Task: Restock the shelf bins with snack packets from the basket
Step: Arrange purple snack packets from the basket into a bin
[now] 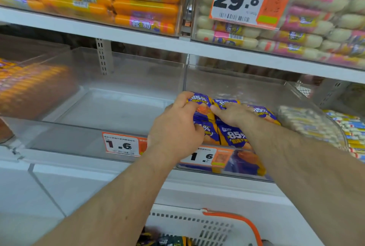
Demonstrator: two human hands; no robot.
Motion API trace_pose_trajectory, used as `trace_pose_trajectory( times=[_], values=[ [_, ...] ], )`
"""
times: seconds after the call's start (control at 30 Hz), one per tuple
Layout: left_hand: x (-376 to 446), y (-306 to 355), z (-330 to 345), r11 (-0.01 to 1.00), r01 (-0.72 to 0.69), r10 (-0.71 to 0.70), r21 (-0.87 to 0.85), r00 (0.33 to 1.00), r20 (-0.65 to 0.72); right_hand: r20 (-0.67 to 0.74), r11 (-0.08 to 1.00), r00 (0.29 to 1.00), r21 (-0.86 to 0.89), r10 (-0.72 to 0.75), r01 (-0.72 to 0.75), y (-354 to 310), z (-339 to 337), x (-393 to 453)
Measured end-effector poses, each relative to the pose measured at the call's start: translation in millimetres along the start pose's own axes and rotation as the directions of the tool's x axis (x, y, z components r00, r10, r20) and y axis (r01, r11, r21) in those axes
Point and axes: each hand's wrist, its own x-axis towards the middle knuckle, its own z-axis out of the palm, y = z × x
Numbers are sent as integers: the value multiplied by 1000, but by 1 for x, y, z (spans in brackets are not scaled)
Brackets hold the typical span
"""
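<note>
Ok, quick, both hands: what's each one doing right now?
Left hand: grips purple snack packets in the bin.
Right hand: fingers straight, pressing the packets.

packets (233, 135) in bin (256, 91), basket (197, 226) below

The white shelf (138, 34) carries clear bins (110, 107) side by side, one holding purple packets (233, 137).

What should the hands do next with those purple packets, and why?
Probably let go and push the purple packets back into the clear bin. Both the left hand and the right hand are on the packets, which sit bunched at the bin's front, with bare room behind. Then reach to the basket for more.
</note>
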Motion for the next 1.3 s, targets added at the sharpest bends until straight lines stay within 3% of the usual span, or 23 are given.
trace_pose_trajectory(
  times=[0.3,0.37,0.43,0.5,0.6,0.67,0.7,0.73,0.83,0.87,0.93,1.0,1.13,1.23,1.3],
  values=[
    [3,-3,1,1000,-5,5,-1,1000,25,3,999,1000,32,21,-21,2,-10,-14],
    [5,-3,-1,1000,-9,9,-7,999,44,-59,996,998,78,36,-31,1,-24,-39],
    [4,0,-7,999,-12,10,37,998,67,-222,993,975,120,4,24,-2,-39,-73],
    [-6,2,-12,991,-57,52,117,998,42,-452,973,887,149,-93,178,-8,-43,-107],
    [-48,5,-13,957,-251,269,146,956,-117,-774,831,596,177,-214,528,-10,-20,-157],
    [-86,2,-6,959,-277,284,67,943,-175,-857,703,460,179,-233,689,-8,6,-195],
    [-105,-2,-1,968,-249,250,27,957,-150,-864,659,448,201,-229,725,-5,21,-211],
    [-124,-6,5,981,-191,189,-20,978,-83,-840,630,495,263,-223,730,-2,38,-225],
    [-184,-19,30,985,68,-29,-157,970,242,-559,667,803,519,-207,534,9,91,-254],
    [-202,-22,37,968,154,-83,-199,941,327,-440,702,870,546,-224,457,13,110,-259],
    [-234,-24,48,922,303,-160,-242,865,475,-196,780,932,511,-305,362,21,149,-266],
    [-258,-24,57,880,412,-213,-238,789,577,91,846,923,440,-375,301,32,183,-275],
    [-282,-29,70,851,491,-256,-187,698,669,525,947,789,153,-320,282,68,233,-294],
    [-290,-33,72,843,514,-272,-158,662,698,677,904,709,-152,-200,400,86,254,-303],
    [-293,-34,72,837,528,-289,-141,647,706,677,887,707,-179,-202,425,90,261,-306]
  ],
)
